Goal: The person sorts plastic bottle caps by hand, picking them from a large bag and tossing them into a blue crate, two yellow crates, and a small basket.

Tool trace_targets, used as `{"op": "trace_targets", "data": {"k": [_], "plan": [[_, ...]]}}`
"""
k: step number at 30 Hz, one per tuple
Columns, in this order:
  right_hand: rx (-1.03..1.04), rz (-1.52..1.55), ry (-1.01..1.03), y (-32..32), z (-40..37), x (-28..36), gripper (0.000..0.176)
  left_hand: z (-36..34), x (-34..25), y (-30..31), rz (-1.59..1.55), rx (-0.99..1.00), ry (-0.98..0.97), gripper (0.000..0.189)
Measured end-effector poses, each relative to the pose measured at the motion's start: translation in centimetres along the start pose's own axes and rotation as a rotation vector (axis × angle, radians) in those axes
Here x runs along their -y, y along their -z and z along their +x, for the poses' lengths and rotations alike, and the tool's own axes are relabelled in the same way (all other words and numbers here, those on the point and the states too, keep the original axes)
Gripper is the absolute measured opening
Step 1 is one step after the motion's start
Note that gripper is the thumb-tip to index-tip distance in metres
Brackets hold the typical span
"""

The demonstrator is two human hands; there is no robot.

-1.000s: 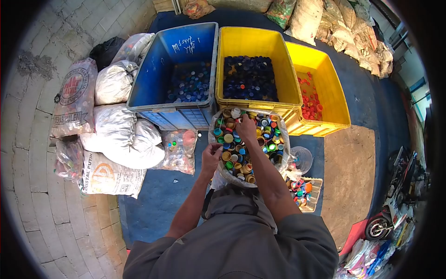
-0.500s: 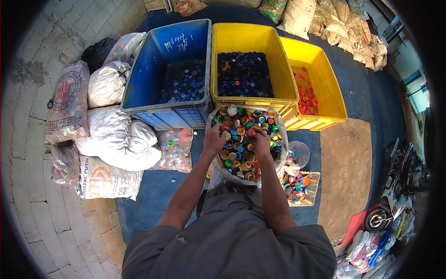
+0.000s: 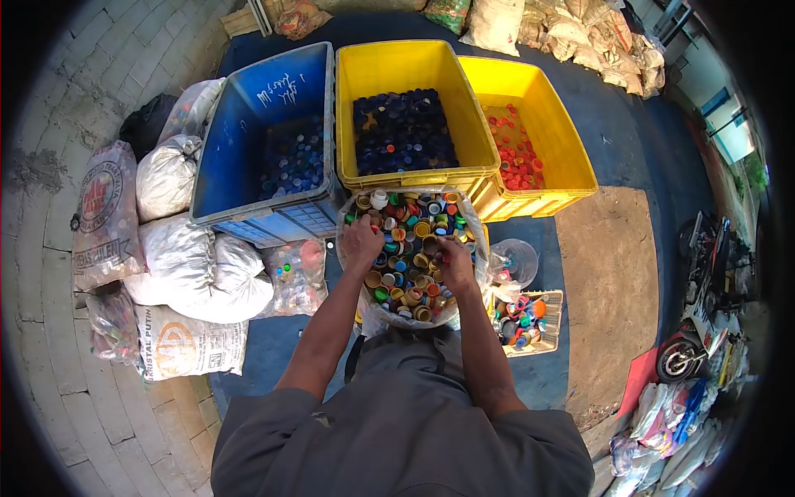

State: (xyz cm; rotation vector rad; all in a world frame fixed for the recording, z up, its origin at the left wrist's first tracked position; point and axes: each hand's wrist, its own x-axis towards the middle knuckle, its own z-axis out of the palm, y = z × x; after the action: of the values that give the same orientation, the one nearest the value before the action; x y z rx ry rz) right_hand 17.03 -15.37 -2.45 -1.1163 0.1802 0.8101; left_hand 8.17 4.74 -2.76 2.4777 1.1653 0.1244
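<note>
Fingers curl narrow on left hand point(image 3: 362, 244) and right hand point(image 3: 455, 266), contents not determinable, over caps point(image 3: 403, 267) inside the sack point(image 3: 370, 314); picking-through appears under way, the next move calling for a clean single-cap pinch.

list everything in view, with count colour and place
sack: 1, whitish, front centre
blue bin: 1, blue, behind sack, left
yellow bins: 2, yellow, right of blue bin
basket: 1, cream, right of sack
caps: countless, mixed, in sack, bins, basket
tub: 1, clear, behind basket
cap bags: at least 2, clear, left
left sacks: several, mostly white, left
black bag: 1, black, upper left
far sacks: several, mostly tan, top
motorbike: at least 1, partly white, right
loose plastic: several, mixed, lower right
floor sheet: 1, blue, under bins
brown sheet: 1, brown, right
blocks: many, grey, left
shirt: 1, dark grey, bottom
left hand: 1, bare, sack's left
right hand: 1, bare, sack's right
</note>
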Motion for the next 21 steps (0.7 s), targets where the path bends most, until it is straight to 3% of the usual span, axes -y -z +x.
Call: {"op": "trace_targets", "data": {"k": [2,5,7,12,14,17,18,21], "plan": [[-0.008,-0.295,0.096,-0.4,1.0,0.2,0.015,-0.3,0.9,-0.7,0.000,-0.073,-0.061,0.032],[-0.002,-0.841,0.326,-1.1,3.6,0.9,0.020,-0.1,2.5,-1.1,-0.334,-0.047,-0.036,0.030],[0.017,-1.177,0.459,-1.9,5.8,1.6,0.025,-0.6,3.1,-0.6,-0.667,-0.012,0.122,0.027],[0.212,-1.334,0.720,-4.5,9.3,2.3,0.039,-2.6,3.9,2.9,-1.696,0.267,0.468,0.020],[0.301,-1.447,0.761,-4.9,10.5,2.1,0.046,-3.4,4.7,3.2,-1.897,0.337,0.515,0.021],[0.343,-1.552,0.642,-5.6,10.6,2.6,0.045,-4.6,5.5,2.9,-2.075,0.394,0.549,0.021],[0.369,-1.535,0.774,-5.2,11.2,2.2,0.039,-4.9,5.4,2.7,-2.106,0.412,0.542,0.021],[0.339,-1.532,0.798,-4.3,12.5,1.1,0.035,-5.3,4.8,2.3,-2.168,0.454,0.594,0.017]]}}
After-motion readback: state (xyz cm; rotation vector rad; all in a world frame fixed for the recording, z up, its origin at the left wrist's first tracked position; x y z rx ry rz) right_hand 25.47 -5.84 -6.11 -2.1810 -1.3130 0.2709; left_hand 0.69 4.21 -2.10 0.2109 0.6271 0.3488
